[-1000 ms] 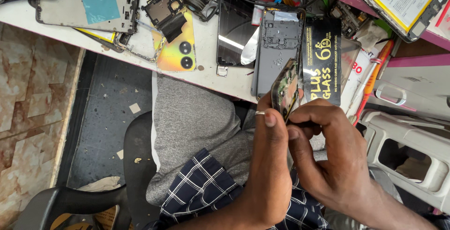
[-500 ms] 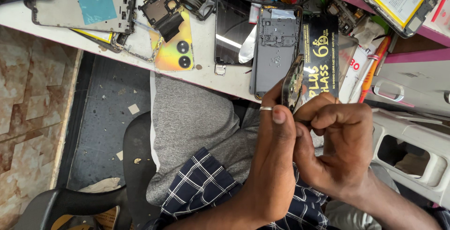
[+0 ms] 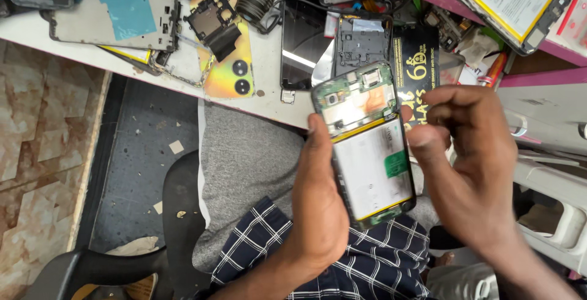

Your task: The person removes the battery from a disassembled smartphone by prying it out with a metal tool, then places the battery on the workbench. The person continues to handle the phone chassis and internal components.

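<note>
An opened phone (image 3: pixel 370 144), battery and board showing, is held over the lap just below the bench (image 3: pixel 269 101) edge. The left hand (image 3: pixel 318 205) grips its left side; the right hand (image 3: pixel 465 153) pinches its right edge. Behind it lie a black box (image 3: pixel 422 62), a dark frame (image 3: pixel 361 40) and a yellow back cover (image 3: pixel 229 62).

Opened phone (image 3: pixel 370 147) (battery showing), both hands seemingly gripping
</note>
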